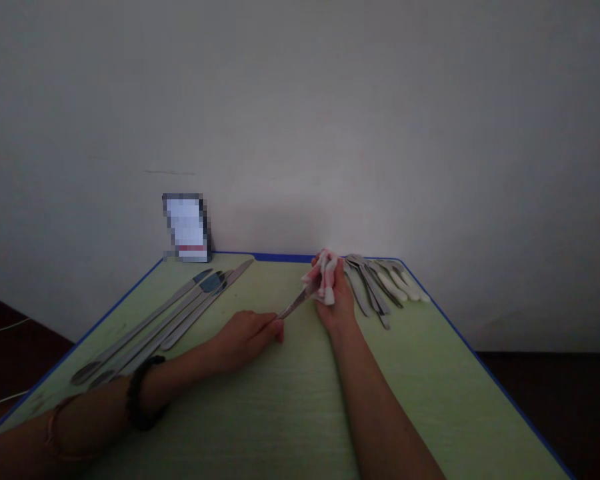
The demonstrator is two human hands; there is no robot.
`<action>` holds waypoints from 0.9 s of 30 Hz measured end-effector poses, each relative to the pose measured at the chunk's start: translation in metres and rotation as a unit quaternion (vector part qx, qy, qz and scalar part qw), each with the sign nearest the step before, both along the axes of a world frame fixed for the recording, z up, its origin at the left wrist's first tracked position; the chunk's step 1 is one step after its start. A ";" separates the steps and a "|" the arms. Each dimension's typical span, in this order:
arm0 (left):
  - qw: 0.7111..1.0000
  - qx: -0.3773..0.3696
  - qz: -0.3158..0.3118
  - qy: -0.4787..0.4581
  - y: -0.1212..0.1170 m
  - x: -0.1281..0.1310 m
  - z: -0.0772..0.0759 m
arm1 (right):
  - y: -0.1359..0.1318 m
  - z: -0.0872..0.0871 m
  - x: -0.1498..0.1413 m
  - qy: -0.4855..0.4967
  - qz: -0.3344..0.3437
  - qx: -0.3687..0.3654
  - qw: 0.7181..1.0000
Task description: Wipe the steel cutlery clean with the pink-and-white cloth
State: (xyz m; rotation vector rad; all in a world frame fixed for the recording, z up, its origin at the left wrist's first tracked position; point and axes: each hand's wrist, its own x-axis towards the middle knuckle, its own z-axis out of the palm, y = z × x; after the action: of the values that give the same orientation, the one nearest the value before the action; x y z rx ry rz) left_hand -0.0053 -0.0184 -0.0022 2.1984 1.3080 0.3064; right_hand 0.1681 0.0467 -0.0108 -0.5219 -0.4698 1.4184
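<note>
My left hand (253, 337) is closed on one end of a slim metal utensil (295, 305). Its far end disappears into a pink-and-white cloth (325, 275), so I cannot tell whether it is a spoon, fork or knife. Wrapped round that cloth is my right hand (336, 303), its fingers partly hidden. To the left of my hands lie several long metal utensils (145, 327), some behind my left forearm. Close to the right hand, spoons and other cutlery (370, 287) lie in a loose group, several pieces with whitish handles (393, 285).
A phone (187, 227) with a lit, blurred screen leans against the wall (300, 133) at the back left. The light green table (260, 413) has a blue edge (290, 257) and meets the wall. Pale cables (3, 329) run over the dark floor at left.
</note>
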 end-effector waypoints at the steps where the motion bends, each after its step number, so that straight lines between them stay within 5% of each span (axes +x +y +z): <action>1: 1.000 -0.006 0.004 -0.005 0.000 0.000 -0.001 | 0.000 -0.001 -0.001 -0.020 -0.001 0.005 1.000; 9: 0.999 -0.004 0.036 -0.002 -0.003 0.003 -0.005 | 0.000 -0.007 -0.024 -0.058 -0.039 0.007 0.998; 16: 0.996 -0.015 0.074 -0.057 -0.001 0.006 -0.004 | -0.012 -0.013 -0.035 -0.170 0.030 -0.013 0.985; 27: 1.000 0.010 0.008 0.024 -0.003 0.003 0.000 | -0.002 -0.012 -0.017 -0.029 -0.006 -0.011 1.000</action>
State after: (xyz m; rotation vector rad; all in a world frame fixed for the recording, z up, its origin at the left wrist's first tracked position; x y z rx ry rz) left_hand -0.0027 -0.0209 -0.0024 2.2257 1.3548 0.2744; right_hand 0.1513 0.0444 -0.0231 -0.5830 -0.4972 1.4015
